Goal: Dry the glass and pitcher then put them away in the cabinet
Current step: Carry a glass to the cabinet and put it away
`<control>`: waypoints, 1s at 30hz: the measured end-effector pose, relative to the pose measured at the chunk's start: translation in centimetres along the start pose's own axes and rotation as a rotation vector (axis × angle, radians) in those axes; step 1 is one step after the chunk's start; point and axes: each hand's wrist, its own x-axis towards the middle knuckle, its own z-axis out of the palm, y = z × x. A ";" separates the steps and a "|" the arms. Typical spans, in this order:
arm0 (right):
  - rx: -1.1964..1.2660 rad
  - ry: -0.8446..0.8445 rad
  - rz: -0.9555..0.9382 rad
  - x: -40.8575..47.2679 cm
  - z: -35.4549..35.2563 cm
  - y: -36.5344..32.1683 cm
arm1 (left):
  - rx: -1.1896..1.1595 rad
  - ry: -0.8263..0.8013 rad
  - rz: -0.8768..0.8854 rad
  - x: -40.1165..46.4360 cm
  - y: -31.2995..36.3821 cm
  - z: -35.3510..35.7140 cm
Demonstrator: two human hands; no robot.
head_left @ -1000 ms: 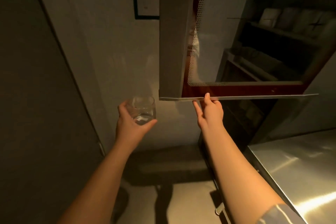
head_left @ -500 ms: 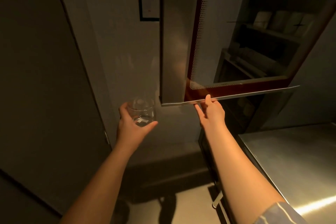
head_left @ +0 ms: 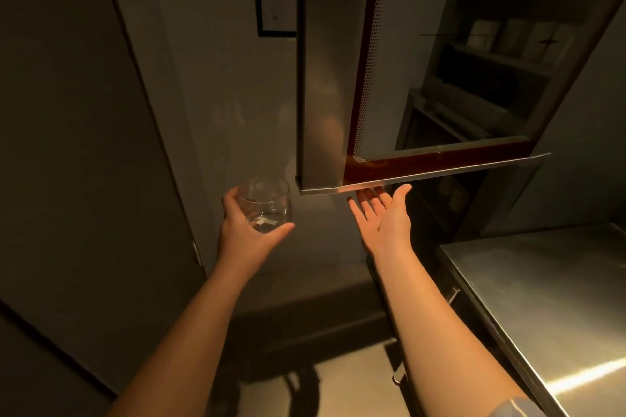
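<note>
**Now the glass is held up by the open cabinet**

Clearly, the glass [head_left: 265, 205] is small, round and see-through. It is judged to be light, hard and easy to break. Its smooth side may be slippery, more so if any water is left on it, which cannot be told from this view. It is best held low and around its side, not by the thin rim.

The glass is cupped in the left hand [head_left: 244, 233]. The fingers are curled behind it, the thumb is stretched under its front, and the bottom sits close to the palm. The left arm is reached up and forward.

Just right of the thumb hangs the lower edge of the cabinet door [head_left: 423, 176], which is swung open. The right hand [head_left: 384, 217] is raised below that edge with the palm up and the fingers spread wide. Nothing is held in it. The fingertips are just under the edge; a touch cannot be told.

Beyond the fingers, dim shelves [head_left: 487, 57] with pale things are seen inside. A shiny metal counter [head_left: 542, 298] lies beside the right arm. No pitcher is seen.
</note>
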 end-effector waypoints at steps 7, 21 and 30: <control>-0.003 -0.222 0.116 -1.0 0.4 5.0 | -0.030 0.038 -0.036 -0.7 -1.9 -1.9; -0.632 -0.776 -0.016 0.1 7.4 13.5 | -0.068 0.154 -0.033 0.7 -3.7 -6.8; -0.750 -0.776 -0.119 6.9 11.2 15.0 | -0.037 0.146 -0.029 8.3 -6.4 -5.7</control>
